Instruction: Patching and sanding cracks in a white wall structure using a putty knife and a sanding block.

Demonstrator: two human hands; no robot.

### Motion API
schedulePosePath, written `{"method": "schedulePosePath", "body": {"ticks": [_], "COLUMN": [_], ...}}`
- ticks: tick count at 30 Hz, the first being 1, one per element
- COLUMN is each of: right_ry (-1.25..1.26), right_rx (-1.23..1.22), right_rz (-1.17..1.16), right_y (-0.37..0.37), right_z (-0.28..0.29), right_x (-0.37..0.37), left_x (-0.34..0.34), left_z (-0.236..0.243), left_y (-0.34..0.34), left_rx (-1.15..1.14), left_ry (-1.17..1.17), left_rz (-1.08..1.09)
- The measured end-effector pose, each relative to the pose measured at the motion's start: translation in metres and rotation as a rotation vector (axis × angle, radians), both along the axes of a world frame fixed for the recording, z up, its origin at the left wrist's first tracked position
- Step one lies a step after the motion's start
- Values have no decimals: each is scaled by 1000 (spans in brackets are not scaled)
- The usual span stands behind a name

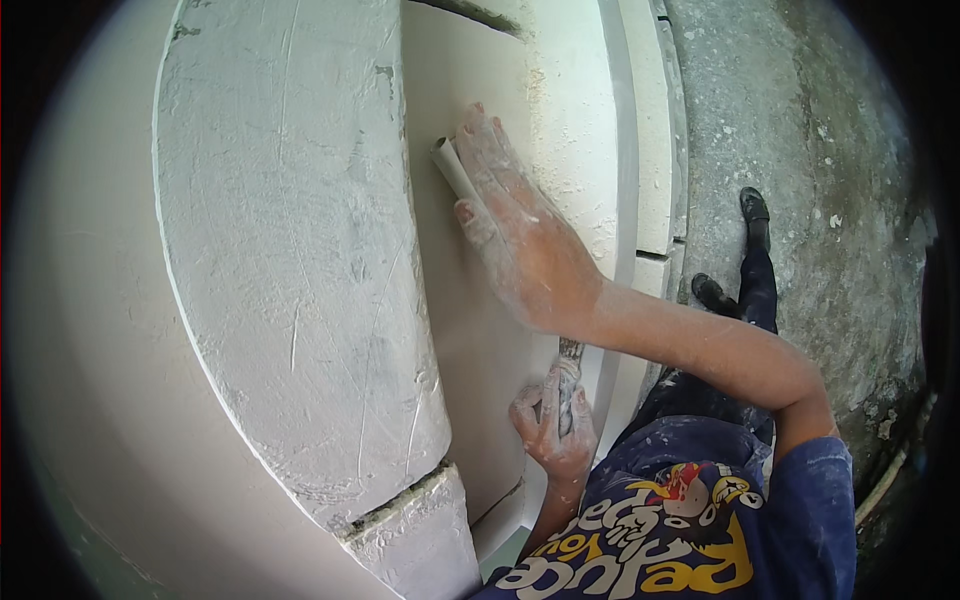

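My right hand [535, 240] lies along a recessed white plaster face, its fingers extended and dusted white. Between thumb and fingers it keeps a pale rolled sheet or tube [455, 168], whose hollow end sticks out; the rest is under the palm. Lower down and nearer my body, my left hand [553, 425] is closed round a slim, plaster-caked, brush-like tool [569, 375]. The dark upper end of that tool goes partly out of sight behind my right wrist. Both hands are over the smooth white recess [475, 350] of the plaster piece.
A thick white slab [290, 220] with scratches and chipped edges stands left of the recess. A smaller block [425, 540] adjoins it below a dark gap. White ledges [650, 130] run along the right. Beyond lies a stained grey concrete floor [820, 250], with my dark shoes on it.
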State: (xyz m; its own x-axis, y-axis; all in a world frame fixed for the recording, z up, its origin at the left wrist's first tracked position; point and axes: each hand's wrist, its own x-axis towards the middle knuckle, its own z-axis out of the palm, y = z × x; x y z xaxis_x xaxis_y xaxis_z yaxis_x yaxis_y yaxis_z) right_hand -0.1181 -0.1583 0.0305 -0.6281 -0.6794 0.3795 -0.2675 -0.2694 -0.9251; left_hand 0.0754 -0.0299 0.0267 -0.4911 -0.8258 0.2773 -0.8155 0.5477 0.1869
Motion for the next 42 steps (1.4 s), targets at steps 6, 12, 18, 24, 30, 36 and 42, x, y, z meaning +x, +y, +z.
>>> {"method": "schedulePosePath", "body": {"ticks": [6, 12, 18, 24, 30, 36, 42], "right_ry": [-693, -24, -196, -323, -407, -406, -268], "right_rx": [41, -74, -27, -46, -65, -121, -92], "right_rz": [190, -110, -243, -112, -118, -100, -63], "right_y": [-27, -8, -39, -28, -7, -36, 7], "right_z": [-3, -4, -18, -9, -1, -11, 4], "right_x": [-70, 1, -44, -36, 8, -64, 17], "left_x": [-6, 3, -4, -2, 4, -7, 5], "left_z": [-3, -2, -4, -1, -5, -3, -9], "left_y": [5, 2, 6, 8, 2, 4, 3], "left_rx": [17, -6, 5, 36, 24, 36, 9], "left_ry": [-12, -10, -14, -3, -11, -15, 9], "left_rz": [-10, -1, -7, 28, 17, 18, 25]}}
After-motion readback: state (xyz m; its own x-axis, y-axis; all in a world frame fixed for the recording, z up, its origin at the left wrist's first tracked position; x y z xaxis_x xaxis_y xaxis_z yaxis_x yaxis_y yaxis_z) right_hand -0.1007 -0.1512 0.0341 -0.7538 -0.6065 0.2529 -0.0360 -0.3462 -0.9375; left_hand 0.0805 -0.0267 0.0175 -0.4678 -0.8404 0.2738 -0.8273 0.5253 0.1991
